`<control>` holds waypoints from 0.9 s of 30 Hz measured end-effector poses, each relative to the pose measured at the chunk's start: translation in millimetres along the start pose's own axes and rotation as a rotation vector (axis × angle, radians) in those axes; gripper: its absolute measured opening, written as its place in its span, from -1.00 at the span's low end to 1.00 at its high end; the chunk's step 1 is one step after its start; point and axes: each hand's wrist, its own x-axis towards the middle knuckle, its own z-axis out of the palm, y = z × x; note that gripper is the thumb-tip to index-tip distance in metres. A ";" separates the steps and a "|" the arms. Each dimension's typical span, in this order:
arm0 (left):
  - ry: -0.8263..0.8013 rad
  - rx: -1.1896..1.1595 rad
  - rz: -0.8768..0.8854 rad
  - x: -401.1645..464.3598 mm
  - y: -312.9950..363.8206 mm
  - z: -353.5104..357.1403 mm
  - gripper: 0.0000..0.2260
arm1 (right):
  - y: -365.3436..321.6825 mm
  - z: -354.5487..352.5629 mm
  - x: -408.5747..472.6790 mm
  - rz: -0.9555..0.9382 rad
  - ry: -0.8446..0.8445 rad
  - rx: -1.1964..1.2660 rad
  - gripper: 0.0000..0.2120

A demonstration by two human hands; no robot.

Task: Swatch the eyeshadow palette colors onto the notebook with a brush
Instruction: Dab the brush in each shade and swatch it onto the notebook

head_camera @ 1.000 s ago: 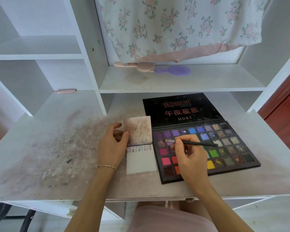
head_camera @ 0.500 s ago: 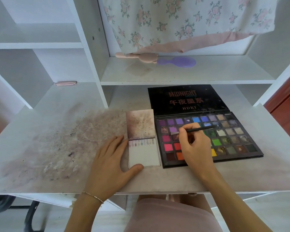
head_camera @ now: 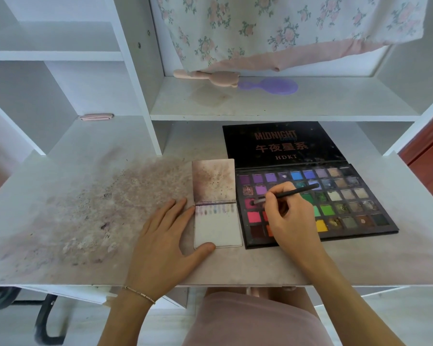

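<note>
Head view: right hand pinches the thin black brush, tip in the open black eyeshadow palette's magenta pan; load lightly. Left hand, fingers spread flat, steadies the small white notebook alongside.

Single head-worn view, looking forward and down, close over the desk, shelves behind

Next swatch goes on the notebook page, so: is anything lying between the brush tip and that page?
Nothing visible does. The brush tip sits in a pink pan of the palette; the notebook page lies directly alongside, and the left hand only touches its left edge.
</note>
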 end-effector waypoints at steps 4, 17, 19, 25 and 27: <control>0.006 -0.010 0.004 -0.6 0.7 -0.1 -0.16 | -1.5 -0.9 -0.2 -0.018 -0.027 0.023 -0.75; 0.138 -0.178 0.033 -7.3 -1.4 -1.1 -0.37 | -1.7 -1.6 -0.7 -0.015 0.026 0.021 -0.71; 0.166 -0.157 0.061 -8.8 -2.4 -0.5 -0.47 | -3.9 -2.0 -1.6 -0.026 0.052 0.056 -0.70; 0.152 -0.090 0.074 -10.3 -1.2 -1.9 -0.48 | -23.0 21.8 -6.3 0.007 -0.081 0.214 -0.83; 0.144 -0.080 0.067 -10.7 -0.4 -2.7 -0.48 | -29.8 32.7 -9.1 0.011 -0.122 0.231 -0.90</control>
